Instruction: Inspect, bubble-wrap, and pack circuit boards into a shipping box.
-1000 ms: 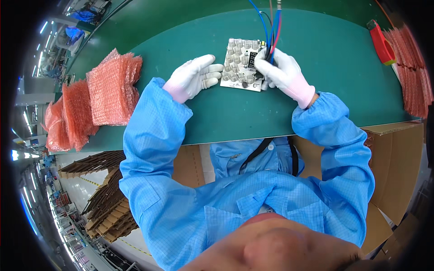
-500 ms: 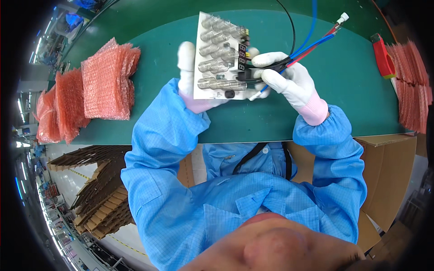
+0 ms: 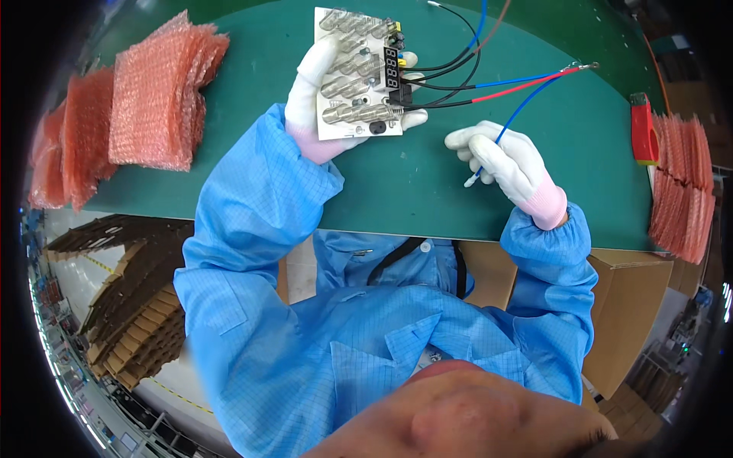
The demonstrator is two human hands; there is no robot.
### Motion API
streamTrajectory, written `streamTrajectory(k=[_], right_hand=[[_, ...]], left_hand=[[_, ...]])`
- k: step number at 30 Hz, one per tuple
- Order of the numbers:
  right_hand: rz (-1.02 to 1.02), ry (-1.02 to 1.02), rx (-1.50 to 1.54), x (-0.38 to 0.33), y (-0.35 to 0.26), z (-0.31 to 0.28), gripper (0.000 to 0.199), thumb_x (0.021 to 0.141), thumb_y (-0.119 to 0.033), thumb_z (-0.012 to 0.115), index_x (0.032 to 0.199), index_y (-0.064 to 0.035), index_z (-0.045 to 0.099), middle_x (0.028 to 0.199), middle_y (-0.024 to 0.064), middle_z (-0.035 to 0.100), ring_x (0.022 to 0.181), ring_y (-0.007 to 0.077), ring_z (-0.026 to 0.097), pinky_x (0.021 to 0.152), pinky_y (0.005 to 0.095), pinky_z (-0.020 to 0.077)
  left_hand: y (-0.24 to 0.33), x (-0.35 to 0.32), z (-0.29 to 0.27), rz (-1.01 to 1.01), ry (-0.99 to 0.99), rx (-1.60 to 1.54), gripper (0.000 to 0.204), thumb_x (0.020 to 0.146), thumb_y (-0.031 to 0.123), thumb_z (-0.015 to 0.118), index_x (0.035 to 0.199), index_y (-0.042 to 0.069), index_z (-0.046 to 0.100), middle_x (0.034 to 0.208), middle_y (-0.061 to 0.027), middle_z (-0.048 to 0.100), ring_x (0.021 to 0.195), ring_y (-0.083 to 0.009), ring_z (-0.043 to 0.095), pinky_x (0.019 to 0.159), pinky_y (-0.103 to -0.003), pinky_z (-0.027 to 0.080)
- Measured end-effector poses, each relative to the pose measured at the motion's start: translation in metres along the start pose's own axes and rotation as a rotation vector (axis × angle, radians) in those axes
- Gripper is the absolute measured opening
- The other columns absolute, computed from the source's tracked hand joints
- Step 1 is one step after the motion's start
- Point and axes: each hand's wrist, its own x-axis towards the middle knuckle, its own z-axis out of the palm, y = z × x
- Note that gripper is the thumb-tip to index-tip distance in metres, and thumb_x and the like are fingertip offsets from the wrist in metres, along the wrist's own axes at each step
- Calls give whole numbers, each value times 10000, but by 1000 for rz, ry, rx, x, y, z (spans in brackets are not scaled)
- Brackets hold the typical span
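Note:
A white circuit board (image 3: 372, 99) with rows of metal coil springs (image 3: 356, 114) is tilted up above the green table. My left hand (image 3: 313, 80), in a white glove, grips it from the left and behind, its fingertips showing past the right edge. A dark digit display (image 3: 391, 69) and several black wires (image 3: 447, 70) sit along that right side. Red wire (image 3: 527, 84) and blue wires stretch to the right. Between the thumb and fingers of my gloved right hand (image 3: 508, 160) runs a blue wire (image 3: 521, 104), its white tip poking out below.
Stacks of pink bubble-wrap bags (image 3: 156, 99) lie at the table's left. More pink bags (image 3: 682, 191) stand at the right edge beside a red block-shaped object (image 3: 644, 130). Below the table are a cardboard box (image 3: 630, 313) and brown cardboard dividers (image 3: 137, 320).
My right hand has drawn away from the board, down and to the right, with the blue wire. The wires are now spread apart, and my left thumb has come over the board's front.

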Motion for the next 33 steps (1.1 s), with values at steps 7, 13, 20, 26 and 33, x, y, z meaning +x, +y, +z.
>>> streamTrajectory(k=[7,13,20,26,33], right_hand=[[308,-143,345,3,-36,-1,362,927,-277,394,1009,28,571,609,16,521,532,89,469,503,207,387],[102,259,389,25,-23,26,314,894,-226,496,1077,23,551,777,61,595,604,84,527,540,190,435],[-162,332,-336,25,-9,28,151,786,-135,628,761,12,605,595,34,542,483,71,452,446,236,361],[-364,71,-674,6,-21,21,210,693,-217,689,826,-94,583,634,50,520,548,203,528,491,310,418],[-698,352,-1206,-3,-72,1,484,506,-145,702,969,-50,597,901,58,594,891,273,557,835,412,445]], left_hand=[[-11,-2,1,103,-80,160,557,865,415,486,1272,57,362,1202,-166,474,1071,-298,504,877,-545,444],[-23,-7,5,173,-60,206,520,874,331,491,1276,27,361,1204,-137,485,1032,-243,538,870,-389,479],[-26,-10,16,177,57,176,440,868,304,500,1208,29,453,1117,-134,547,991,-255,559,852,-389,479],[-19,-6,2,113,37,162,500,866,374,490,1235,46,415,1153,-132,520,989,-265,559,862,-460,477],[-23,-8,10,128,-28,213,545,873,384,479,1282,46,356,1196,-142,484,1058,-269,517,856,-465,482]])
